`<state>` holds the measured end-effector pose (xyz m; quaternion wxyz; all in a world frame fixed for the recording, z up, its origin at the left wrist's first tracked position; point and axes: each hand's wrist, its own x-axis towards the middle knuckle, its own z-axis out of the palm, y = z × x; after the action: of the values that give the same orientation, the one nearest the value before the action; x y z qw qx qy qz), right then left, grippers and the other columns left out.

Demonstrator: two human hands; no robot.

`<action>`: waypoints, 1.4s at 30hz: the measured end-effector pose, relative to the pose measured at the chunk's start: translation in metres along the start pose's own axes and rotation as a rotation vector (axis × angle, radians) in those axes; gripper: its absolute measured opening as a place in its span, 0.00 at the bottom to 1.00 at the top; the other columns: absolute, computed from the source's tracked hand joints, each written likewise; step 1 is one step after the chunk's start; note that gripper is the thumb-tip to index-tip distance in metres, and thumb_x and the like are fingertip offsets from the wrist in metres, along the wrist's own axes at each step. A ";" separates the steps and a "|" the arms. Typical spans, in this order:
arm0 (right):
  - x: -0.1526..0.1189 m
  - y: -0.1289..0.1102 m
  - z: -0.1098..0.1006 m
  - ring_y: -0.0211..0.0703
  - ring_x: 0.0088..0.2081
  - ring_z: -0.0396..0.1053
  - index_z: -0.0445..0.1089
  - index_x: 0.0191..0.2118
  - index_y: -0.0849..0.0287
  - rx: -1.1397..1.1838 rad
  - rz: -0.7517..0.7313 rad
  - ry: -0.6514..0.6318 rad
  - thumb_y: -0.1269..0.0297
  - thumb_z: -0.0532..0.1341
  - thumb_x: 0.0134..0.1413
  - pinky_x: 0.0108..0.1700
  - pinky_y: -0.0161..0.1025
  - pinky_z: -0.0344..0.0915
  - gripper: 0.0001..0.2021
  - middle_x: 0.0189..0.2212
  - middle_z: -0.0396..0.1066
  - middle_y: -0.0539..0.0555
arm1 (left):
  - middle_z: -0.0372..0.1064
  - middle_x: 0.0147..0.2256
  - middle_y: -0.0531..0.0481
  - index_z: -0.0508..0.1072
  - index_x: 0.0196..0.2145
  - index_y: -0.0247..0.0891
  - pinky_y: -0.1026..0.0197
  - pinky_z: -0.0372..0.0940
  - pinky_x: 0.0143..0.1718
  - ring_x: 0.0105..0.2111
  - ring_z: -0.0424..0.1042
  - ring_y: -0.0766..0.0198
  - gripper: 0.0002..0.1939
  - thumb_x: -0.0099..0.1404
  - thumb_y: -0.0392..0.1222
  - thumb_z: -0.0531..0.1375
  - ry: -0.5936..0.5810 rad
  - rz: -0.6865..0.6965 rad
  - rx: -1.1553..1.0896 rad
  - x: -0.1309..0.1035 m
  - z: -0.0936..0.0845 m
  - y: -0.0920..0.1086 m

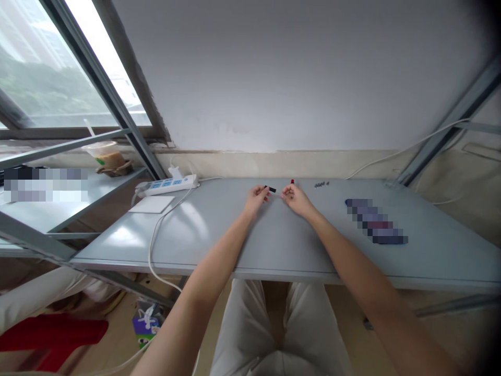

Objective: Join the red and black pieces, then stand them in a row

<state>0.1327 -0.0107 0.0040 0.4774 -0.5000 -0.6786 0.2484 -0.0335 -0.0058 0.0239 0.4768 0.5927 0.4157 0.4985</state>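
Observation:
A short black stick-like piece point(270, 189) juts from the fingers of my left hand point(257, 197), which is closed on it. A bit of red shows under those fingers, too small to name. Just to the right, my right hand point(296, 198) is pinched, its fingertips close to the black piece. Whatever it pinches is too small to make out. Behind the right hand a small red object point(292, 181) shows only its top. Several tiny dark pieces point(321, 185) lie in a row on the grey table point(285, 250), further right near the wall.
A white power strip point(172, 184) with a cable and a flat white box point(152, 204) occupy the table's left end. A long, dark blue, blurred item point(376, 222) lies at right. Metal posts frame both sides. A plastic drink cup point(109, 156) stands on the neighbouring surface.

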 end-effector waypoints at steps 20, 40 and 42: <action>-0.004 -0.007 -0.027 0.42 0.32 0.67 0.70 0.30 0.58 -0.733 0.245 -0.090 0.68 0.59 0.44 0.34 0.35 0.59 0.05 0.30 0.71 0.56 | 0.68 0.26 0.48 0.67 0.29 0.34 0.65 0.61 0.29 0.24 0.65 0.70 0.05 0.58 0.39 0.55 0.123 0.030 0.159 0.008 0.000 -0.005; -0.003 0.022 -0.041 0.41 0.31 0.68 0.72 0.30 0.59 -0.658 0.341 0.022 0.62 0.61 0.45 0.31 0.34 0.58 0.07 0.28 0.72 0.56 | 0.69 0.27 0.43 0.68 0.24 0.37 0.55 0.59 0.39 0.34 0.68 0.56 0.03 0.54 0.38 0.57 -0.082 0.191 0.829 0.028 0.074 -0.017; -0.003 0.024 -0.040 0.41 0.31 0.68 0.72 0.29 0.59 -0.663 0.332 0.016 0.62 0.61 0.45 0.30 0.34 0.58 0.07 0.28 0.73 0.55 | 0.69 0.28 0.43 0.68 0.25 0.37 0.53 0.58 0.41 0.35 0.68 0.55 0.03 0.53 0.38 0.58 -0.086 0.171 0.864 0.028 0.077 -0.020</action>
<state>0.1796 -0.0102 -0.0003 0.2478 -0.7326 -0.6282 0.0852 0.0469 0.0139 0.0062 0.1592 0.7902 0.5151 0.2915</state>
